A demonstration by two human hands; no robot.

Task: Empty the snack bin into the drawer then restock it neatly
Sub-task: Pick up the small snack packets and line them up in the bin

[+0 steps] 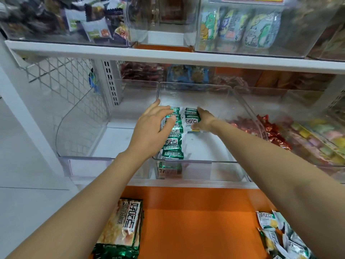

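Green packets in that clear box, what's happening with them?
A person is restocking the clear bin on the shelf with green packets. One row lies along the bin's left side, and the left hand rests on it with flat fingers. The right hand holds a small stack beside that row, near the back. More packets wait in the orange drawer below: a pile on the left, loose ones on the right.

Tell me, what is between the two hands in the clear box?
Green snack packets, lined up in rows inside the clear bin. The left hand rests on one row, the right hand grips the other. The head view shows it.
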